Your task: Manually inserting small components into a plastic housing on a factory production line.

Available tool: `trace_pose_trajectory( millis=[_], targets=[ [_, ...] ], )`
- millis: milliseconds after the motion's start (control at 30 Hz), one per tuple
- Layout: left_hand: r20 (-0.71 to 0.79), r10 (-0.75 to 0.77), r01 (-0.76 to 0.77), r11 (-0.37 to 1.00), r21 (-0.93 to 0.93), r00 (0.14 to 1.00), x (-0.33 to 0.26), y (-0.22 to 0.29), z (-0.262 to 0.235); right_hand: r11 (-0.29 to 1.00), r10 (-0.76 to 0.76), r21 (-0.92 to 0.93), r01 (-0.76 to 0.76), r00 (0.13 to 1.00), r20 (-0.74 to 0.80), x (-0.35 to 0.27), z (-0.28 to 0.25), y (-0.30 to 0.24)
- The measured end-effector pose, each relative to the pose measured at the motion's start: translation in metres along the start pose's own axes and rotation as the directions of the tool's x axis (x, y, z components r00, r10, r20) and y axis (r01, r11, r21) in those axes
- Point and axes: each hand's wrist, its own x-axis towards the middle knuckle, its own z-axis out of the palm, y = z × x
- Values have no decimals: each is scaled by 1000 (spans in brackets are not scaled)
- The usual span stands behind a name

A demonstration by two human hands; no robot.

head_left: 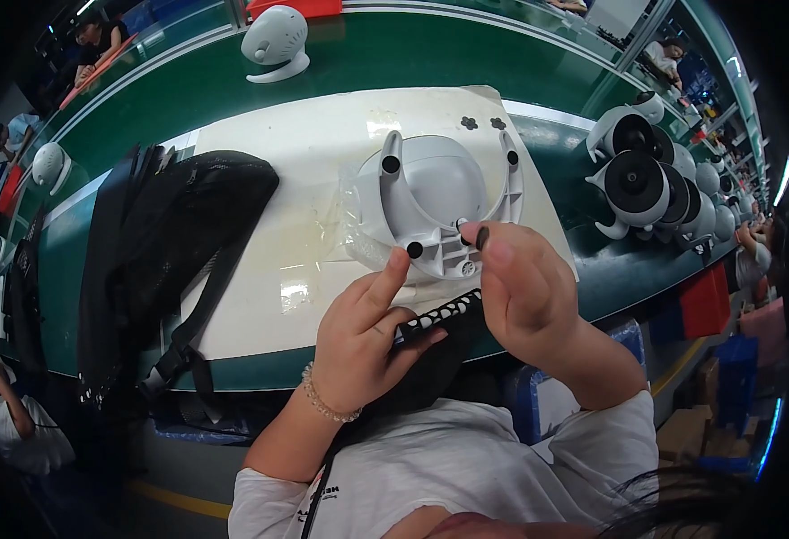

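Observation:
A white plastic housing (pixel 446 180) with a curved, ribbed base frame lies in front of me on a pale mat. Round black pads (pixel 391 164) sit on the ends of its frame. My left hand (pixel 354 337) grips a black strip with white round spots (pixel 444 313) between thumb and fingers. Its index finger stretches up and touches the black pad (pixel 415 251) at the frame's near left corner. Above the near edge of the frame, my right hand (pixel 531 287) pinches a small dark round pad (pixel 482 238) between thumb and finger.
A black mesh bag with a strap (pixel 197 198) lies left of the pale mat (pixel 277 153). Several white devices with black round fronts (pixel 637 187) crowd the right side. One white device (pixel 276 40) stands on the green surface beyond. Other people work farther off.

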Motion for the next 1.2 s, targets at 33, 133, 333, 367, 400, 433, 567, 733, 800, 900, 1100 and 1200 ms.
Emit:
trace_pose_trajectory(
  millis=[33,133,333,367,400,433,567,733,800,900,1100,1200],
  targets=[
    [-3,-2,2,1000,2,1000,0,1,-1,1000,-13,9,13,1000,20,-1,0,0],
    [14,14,-15,999,49,1000,3,2,-3,995,-54,-77,64,990,127,-4,-3,-7],
    [-16,23,-22,998,60,1000,2,1,-3,994,110,-45,-101,947,301,1,-19,-19],
    [-12,16,-16,998,64,1000,2,1,-3,961,230,95,-260,940,253,1,-24,-13],
    [-6,9,-9,998,69,1000,1,1,-3,962,268,18,-271,959,92,-6,-23,-7],
    [-8,12,-11,998,69,1000,1,2,-2,959,279,54,-278,960,-14,-13,-23,1],
    [-7,-15,16,996,90,1000,1,2,2,780,564,370,-505,823,-65,-32,-16,22],
    [-3,-28,28,993,118,1000,0,1,3,718,601,458,-524,798,-30,-35,-9,27],
    [-8,-32,33,991,133,999,0,1,3,630,672,515,-581,741,14,-32,-9,23],
    [6,-27,25,984,176,1000,-1,1,3,865,498,125,-486,861,-101,-29,-10,17],
    [21,-16,11,980,200,1000,-1,1,3,926,224,-295,-234,972,-69,-35,-20,13],
    [23,-18,14,982,186,1000,0,2,4,912,220,-358,-198,975,19,-38,-20,4]
  ],
)
